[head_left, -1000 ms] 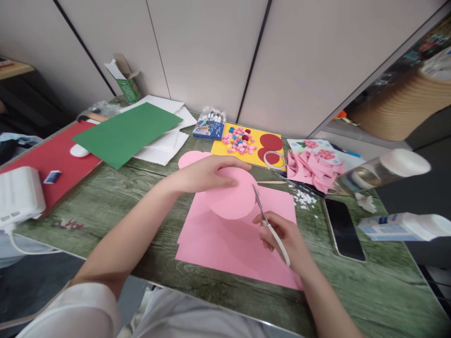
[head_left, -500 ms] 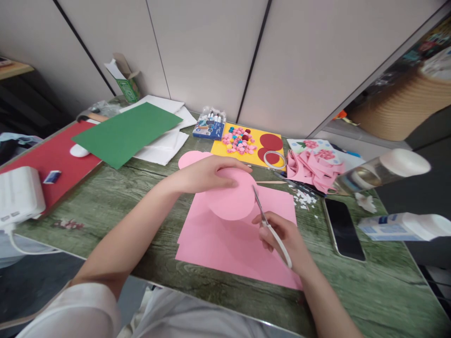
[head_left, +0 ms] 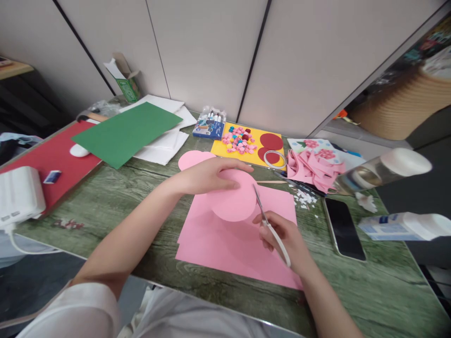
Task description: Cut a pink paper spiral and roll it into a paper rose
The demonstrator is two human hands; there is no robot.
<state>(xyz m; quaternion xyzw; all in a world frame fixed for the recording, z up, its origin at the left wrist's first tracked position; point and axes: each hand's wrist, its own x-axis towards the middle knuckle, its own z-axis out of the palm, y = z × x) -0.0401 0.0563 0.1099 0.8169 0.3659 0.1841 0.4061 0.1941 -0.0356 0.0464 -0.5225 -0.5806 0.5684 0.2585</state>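
My left hand grips a round pink paper by its upper left part, thumb on top. The scissors have white handles and sit in my right hand; their blades point up and left and meet the right edge of the round paper. Beneath lie pink sheets on the green wood-look table. Behind my left hand, more rounded pink paper shows.
A yellow sheet behind carries small coloured balls, dark red circles and a tape ring. Pink scraps, white bits, a phone and bottles are at right. Green and red sheets lie left.
The round pink paper and my left hand have shifted very slightly to the right. My right hand and the scissors are almost where they were.
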